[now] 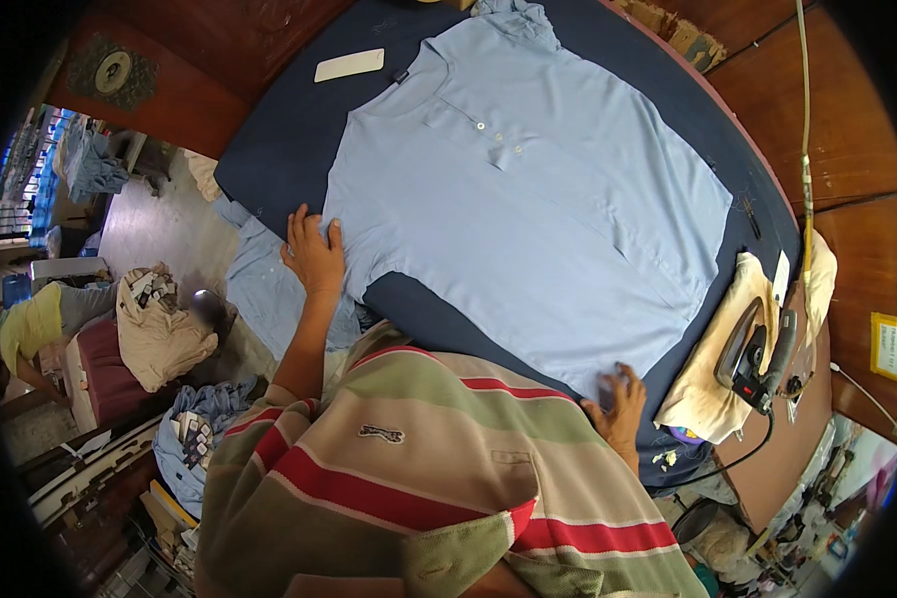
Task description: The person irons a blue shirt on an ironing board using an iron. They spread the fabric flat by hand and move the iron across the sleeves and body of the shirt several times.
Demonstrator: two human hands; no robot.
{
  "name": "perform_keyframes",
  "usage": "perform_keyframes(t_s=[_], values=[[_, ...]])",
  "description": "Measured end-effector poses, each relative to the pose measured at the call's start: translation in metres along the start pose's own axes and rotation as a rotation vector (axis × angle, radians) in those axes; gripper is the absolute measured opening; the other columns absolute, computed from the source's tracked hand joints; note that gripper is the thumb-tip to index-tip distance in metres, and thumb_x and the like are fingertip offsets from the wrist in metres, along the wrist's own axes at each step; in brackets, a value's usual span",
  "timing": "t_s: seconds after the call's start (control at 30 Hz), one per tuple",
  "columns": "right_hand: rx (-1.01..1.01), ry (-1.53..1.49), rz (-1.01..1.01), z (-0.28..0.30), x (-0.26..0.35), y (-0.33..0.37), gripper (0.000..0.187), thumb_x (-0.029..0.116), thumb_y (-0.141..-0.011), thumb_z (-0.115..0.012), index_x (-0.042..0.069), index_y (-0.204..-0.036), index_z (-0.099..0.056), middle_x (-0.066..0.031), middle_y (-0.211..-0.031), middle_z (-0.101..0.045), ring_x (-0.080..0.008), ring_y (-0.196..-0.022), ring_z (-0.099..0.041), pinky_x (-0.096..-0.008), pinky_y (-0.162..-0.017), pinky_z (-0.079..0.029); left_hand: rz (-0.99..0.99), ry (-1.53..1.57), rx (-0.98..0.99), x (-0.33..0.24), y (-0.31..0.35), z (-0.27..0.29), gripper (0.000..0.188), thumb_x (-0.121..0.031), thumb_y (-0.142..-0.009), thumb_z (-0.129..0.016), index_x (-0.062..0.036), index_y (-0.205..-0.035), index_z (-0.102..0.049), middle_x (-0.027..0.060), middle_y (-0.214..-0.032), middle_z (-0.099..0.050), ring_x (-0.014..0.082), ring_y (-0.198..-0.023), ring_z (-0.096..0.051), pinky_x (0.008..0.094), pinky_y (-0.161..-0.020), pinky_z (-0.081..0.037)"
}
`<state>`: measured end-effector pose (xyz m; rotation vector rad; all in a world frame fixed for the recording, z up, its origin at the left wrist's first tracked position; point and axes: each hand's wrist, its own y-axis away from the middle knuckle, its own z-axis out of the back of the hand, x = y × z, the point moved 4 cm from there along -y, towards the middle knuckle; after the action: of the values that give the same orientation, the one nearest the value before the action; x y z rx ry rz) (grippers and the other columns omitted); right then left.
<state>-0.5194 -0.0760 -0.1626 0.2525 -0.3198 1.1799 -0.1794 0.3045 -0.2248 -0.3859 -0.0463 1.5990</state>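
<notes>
A light blue shirt lies spread out on a dark blue padded table, its neckline toward the far left and its hem toward the near right. Small pale buttons run down the placket below the collar. My left hand rests at the edge of the shirt's near sleeve, fingers spread. At the near corner of the hem, my right hand touches the fabric with its fingers apart and slightly curved. Neither hand grips anything that I can see.
An iron with a black cord rests on a folded cream cloth at the right. A white card lies at the far left of the table. More blue garments hang at the left. Another person is at far left.
</notes>
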Motion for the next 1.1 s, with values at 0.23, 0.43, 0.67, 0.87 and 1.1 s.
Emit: perform_keyframes(t_s=[0.23,0.43,0.67,0.87,1.1], values=[[0.051,0.072,0.004,-0.003,-0.017,0.035,0.032,-0.007,-0.066,-0.061,0.007,-0.094,-0.059,-0.0094,-0.121,-0.052,-0.0340,-0.111,-0.047,-0.0420,-0.092,-0.039,0.046,0.168,0.176,0.002,0.003,0.032,0.025,-0.030,-0.085,-0.059,-0.0080,-0.098,-0.056,0.0123,-0.092,-0.064,0.0324,-0.080,-0.061,0.0417,-0.068,-0.046],[-0.020,-0.121,-0.287,0.006,-0.010,0.002,0.046,0.028,-0.083,-0.062,-0.002,-0.117,-0.052,-0.0153,-0.102,-0.059,-0.0298,-0.098,-0.053,-0.0412,-0.088,-0.038,-0.245,0.235,-0.056,0.003,0.007,0.042,0.030,-0.025,-0.082,-0.062,-0.0077,-0.107,-0.059,0.0072,-0.101,-0.063,0.0243,-0.095,-0.058,0.0406,-0.084,-0.040],[-0.169,-0.412,0.266,-0.045,0.159,-0.247,0.013,0.004,-0.080,-0.063,0.001,-0.092,-0.062,-0.0145,-0.093,-0.061,-0.0325,-0.088,-0.058,-0.0370,-0.077,-0.046,-0.598,0.372,0.034,-0.109,-0.100,0.004,0.024,-0.019,-0.084,-0.059,-0.0147,-0.107,-0.063,-0.0007,-0.099,-0.062,0.0195,-0.093,-0.058,0.0392,-0.085,-0.040],[-0.110,-0.225,0.463,-0.092,0.223,-0.358,0.018,0.011,-0.080,-0.062,0.007,-0.097,-0.065,-0.0100,-0.099,-0.063,-0.0285,-0.092,-0.057,-0.0377,-0.080,-0.045,-0.783,0.286,0.221,-0.151,-0.135,-0.038,0.022,-0.018,-0.086,-0.058,-0.0128,-0.107,-0.062,-0.0013,-0.101,-0.060,0.0202,-0.098,-0.056,0.0413,-0.091,-0.038],[-0.070,-0.229,0.433,-0.112,0.215,-0.360,0.020,0.025,-0.079,-0.067,0.013,-0.094,-0.067,-0.0013,-0.098,-0.060,-0.0227,-0.093,-0.053,-0.0370,-0.084,-0.038,-0.843,0.569,0.203,-0.143,-0.136,-0.037,0.010,-0.013,-0.083,-0.060,-0.0090,-0.092,-0.059,0.0017,-0.095,-0.063,0.0219,-0.091,-0.059,0.0392,-0.089,-0.040]])
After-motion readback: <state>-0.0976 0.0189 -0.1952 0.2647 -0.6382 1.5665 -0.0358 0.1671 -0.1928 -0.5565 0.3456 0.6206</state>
